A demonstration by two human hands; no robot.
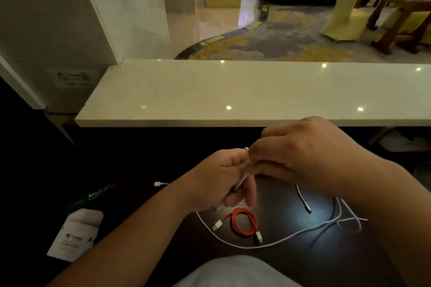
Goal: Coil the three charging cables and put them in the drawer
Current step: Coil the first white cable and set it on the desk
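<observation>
My left hand point(224, 177) and my right hand point(300, 151) meet above the dark desk point(291, 261), both pinching a white cable point(242, 178) that runs between their fingers. A long white cable point(291, 236) trails in a wide arc across the desk and loops at the right. An orange cable point(243, 221) lies coiled on the desk below my hands, its white plugs sticking out. Another white cable end with a dark plug point(303, 200) lies to the right. A white plug point(158, 184) peeks out left of my left wrist. No drawer is in view.
A pale stone counter point(233, 93) runs across just beyond the hands, above the desk. A dark box with a white label point(77, 233) lies at the desk's left. Beyond the counter are a carpeted floor, a covered chair point(345, 9) and a wooden table.
</observation>
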